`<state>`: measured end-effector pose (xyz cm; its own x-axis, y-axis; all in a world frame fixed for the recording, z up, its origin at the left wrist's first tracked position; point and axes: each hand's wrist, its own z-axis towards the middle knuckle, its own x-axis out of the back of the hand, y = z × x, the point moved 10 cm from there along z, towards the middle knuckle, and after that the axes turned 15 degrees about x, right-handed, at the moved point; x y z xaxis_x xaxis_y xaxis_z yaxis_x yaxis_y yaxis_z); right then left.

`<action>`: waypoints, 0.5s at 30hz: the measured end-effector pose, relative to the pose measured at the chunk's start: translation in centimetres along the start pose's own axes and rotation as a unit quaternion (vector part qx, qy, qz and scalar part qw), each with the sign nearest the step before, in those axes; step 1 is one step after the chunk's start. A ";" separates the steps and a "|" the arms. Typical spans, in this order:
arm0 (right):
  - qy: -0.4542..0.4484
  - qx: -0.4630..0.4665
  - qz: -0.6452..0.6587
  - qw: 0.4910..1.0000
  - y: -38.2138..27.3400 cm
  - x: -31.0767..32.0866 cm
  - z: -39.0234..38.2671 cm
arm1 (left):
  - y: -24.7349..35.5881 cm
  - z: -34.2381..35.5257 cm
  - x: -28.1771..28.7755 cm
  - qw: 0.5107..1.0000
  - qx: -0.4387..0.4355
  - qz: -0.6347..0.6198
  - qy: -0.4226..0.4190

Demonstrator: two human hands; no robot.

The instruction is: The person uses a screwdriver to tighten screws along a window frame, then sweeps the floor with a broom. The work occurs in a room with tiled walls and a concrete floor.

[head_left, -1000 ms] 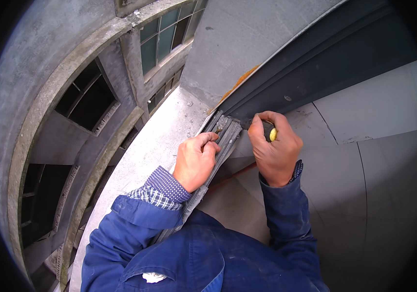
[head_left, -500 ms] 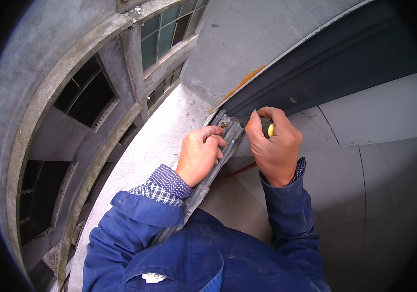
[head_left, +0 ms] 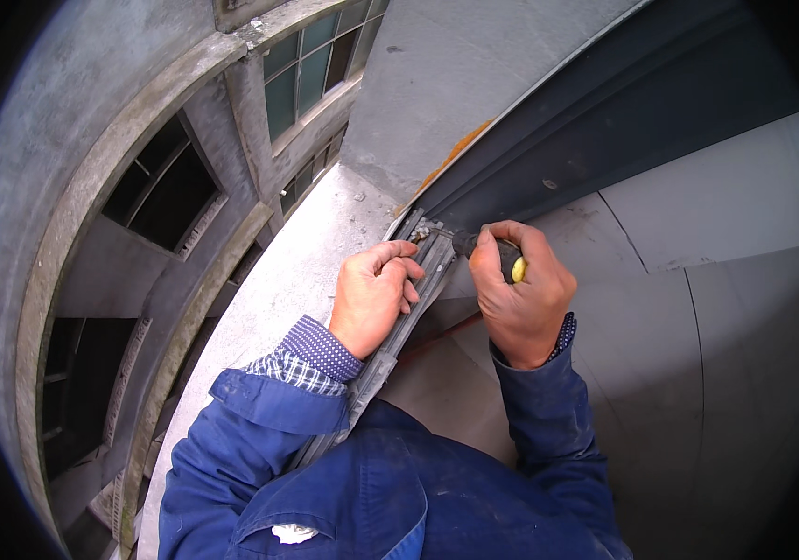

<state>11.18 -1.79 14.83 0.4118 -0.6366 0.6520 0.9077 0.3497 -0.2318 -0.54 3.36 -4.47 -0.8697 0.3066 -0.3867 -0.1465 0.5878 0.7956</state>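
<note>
My right hand (head_left: pixel 525 297) grips a screwdriver (head_left: pixel 464 244) with a black and yellow handle. Its thin shaft points left into the far corner of a grey metal window track (head_left: pixel 376 373), where crumbly pale debris (head_left: pixel 421 229) lies around the tip. Beside that corner, my left hand (head_left: pixel 367 297) rests at the track's outer side with fingers curled in toward the palm. Whatever lies under those fingertips is hidden.
A dark upright frame (head_left: pixel 595 131) rises from the corner, with an orange-brown strip (head_left: pixel 456 149) along its wall edge. Left of the track runs a pale concrete ledge (head_left: pixel 259 299), with a drop and a windowed building (head_left: pixel 166 187) beyond. Large light tiles (head_left: pixel 651 345) lie to the right.
The screwdriver's shaft now shows at the track corner, and its handle has tilted. My right hand has shifted slightly. My left hand keeps about the same place; the view has turned a little.
</note>
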 end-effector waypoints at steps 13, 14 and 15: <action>0.036 -0.013 0.013 0.999 0.6 0.9 -0.6 | 0.3 -0.3 0.1 1.000 0.001 -0.016 -0.002; 0.036 -0.015 0.011 0.999 0.7 1.1 -0.6 | 0.2 -0.2 0.1 1.000 0.001 -0.020 -0.002; 0.037 -0.018 0.008 0.999 0.7 1.3 -0.7 | 0.2 -0.3 0.1 1.000 0.001 -0.023 -0.003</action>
<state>12.36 -2.83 15.01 0.4298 -0.6802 0.5938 0.9028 0.3364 -0.2680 -0.80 3.30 -4.26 -0.8595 0.2837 -0.4252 -0.1853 0.6024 0.7764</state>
